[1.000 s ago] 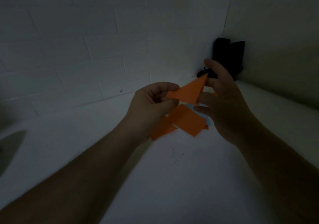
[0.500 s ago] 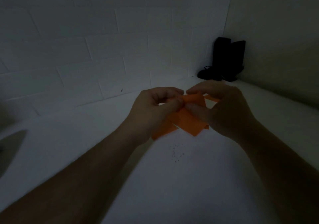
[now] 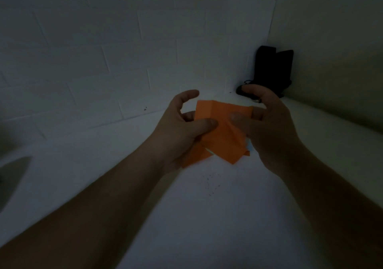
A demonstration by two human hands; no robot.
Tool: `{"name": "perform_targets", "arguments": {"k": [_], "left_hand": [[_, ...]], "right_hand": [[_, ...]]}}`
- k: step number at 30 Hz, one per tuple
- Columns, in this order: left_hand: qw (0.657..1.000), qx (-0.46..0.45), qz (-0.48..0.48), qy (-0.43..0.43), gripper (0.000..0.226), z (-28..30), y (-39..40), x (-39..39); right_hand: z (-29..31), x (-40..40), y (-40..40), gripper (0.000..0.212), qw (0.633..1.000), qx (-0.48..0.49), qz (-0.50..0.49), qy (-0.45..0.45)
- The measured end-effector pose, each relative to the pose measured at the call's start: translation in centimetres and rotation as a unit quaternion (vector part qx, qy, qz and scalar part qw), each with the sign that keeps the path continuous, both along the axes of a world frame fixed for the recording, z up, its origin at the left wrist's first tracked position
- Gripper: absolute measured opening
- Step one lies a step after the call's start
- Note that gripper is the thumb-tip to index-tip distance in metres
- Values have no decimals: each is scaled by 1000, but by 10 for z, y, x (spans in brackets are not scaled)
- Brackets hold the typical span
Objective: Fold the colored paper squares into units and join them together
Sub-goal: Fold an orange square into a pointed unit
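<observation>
An orange paper sheet (image 3: pixel 221 115) with a visible crease is held up above the white surface between both hands. My left hand (image 3: pixel 178 127) pinches its left edge, thumb on the front face. My right hand (image 3: pixel 267 127) pinches its right side, thumb pressing the paper near the middle. Under the held sheet, more orange paper pieces (image 3: pixel 228 152) lie on the surface, one corner (image 3: pixel 194 159) sticking out below my left hand. A sliver of light blue paper (image 3: pixel 248 145) shows by my right palm.
The white surface (image 3: pixel 207 217) meets a white brick wall (image 3: pixel 124 51) behind and a plain wall on the right. A black object (image 3: pixel 273 69) with a cord stands in the far right corner. A grey curved shape (image 3: pixel 12 175) sits at the left edge.
The orange paper went from a folded triangle, was bunched between the fingertips, and is now spread open as a creased sheet between both hands.
</observation>
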State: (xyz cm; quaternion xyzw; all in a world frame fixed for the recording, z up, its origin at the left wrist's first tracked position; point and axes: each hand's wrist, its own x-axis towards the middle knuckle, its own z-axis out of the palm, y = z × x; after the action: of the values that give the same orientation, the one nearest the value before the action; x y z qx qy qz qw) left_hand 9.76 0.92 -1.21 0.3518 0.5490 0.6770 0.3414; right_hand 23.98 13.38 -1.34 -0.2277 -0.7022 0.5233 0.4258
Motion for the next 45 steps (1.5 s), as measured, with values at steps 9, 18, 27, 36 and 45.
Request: {"name": "perform_targets", "arguments": {"k": [9,18,27,36,45], "left_hand": [[990,-2,91,105,78,-1,-2,-2],[999,26,-12,31,29,-6,3,2],[999,-3,4,48,17,-10,5,-1],[982,14,40,186,16,-17,7,5],[992,2,55,112,10,-9,4,-3]], "right_hand": [[4,-1,-14,35,986,106,65,-113],[5,-2,-1,15,990,-114,82,-7],[2,-2,0,19,993,-76,88,-35],[1,-2,2,17,982,-152,104,-44],[3,2,8,26,970,-188,154,-3]]}}
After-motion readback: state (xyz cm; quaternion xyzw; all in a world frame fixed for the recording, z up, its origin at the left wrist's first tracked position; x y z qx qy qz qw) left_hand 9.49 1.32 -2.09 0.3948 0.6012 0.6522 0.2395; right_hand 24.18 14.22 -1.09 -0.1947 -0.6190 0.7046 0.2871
